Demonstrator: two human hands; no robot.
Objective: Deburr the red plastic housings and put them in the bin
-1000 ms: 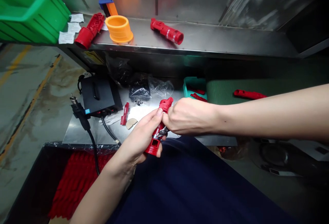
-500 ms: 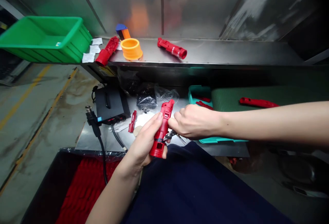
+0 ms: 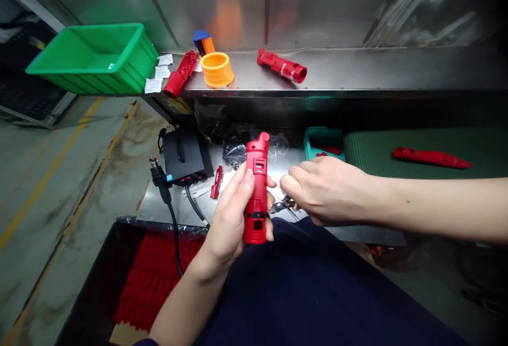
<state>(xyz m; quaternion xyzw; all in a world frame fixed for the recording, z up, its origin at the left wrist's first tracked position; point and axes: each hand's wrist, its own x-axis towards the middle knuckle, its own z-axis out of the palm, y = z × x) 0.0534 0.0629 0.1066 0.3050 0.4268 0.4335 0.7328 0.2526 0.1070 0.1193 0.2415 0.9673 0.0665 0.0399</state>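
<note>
My left hand (image 3: 234, 208) is wrapped round a red plastic housing (image 3: 256, 192), which stands nearly upright with a small tab at its top and a dark band near its lower end. My right hand (image 3: 325, 190) is closed on a metal hand tool (image 3: 281, 206). The tool's tip points left and lies close to the lower right side of the housing; whether it touches is unclear. A small red part (image 3: 216, 182) lies on the bench left of the housing.
A steel shelf (image 3: 357, 73) bears a green bin (image 3: 137, 57), an orange ring (image 3: 217, 73) and red housings. Below are a black box (image 3: 183, 153), a cable, a teal tray (image 3: 311, 145) and a green mat (image 3: 373, 147). A black crate (image 3: 93, 277) holds red parts.
The tool in my right hand has moved right, away from the housing's lower part. My left hand has turned the housing more upright. The whole view has shifted, moving the surroundings to the right.
</note>
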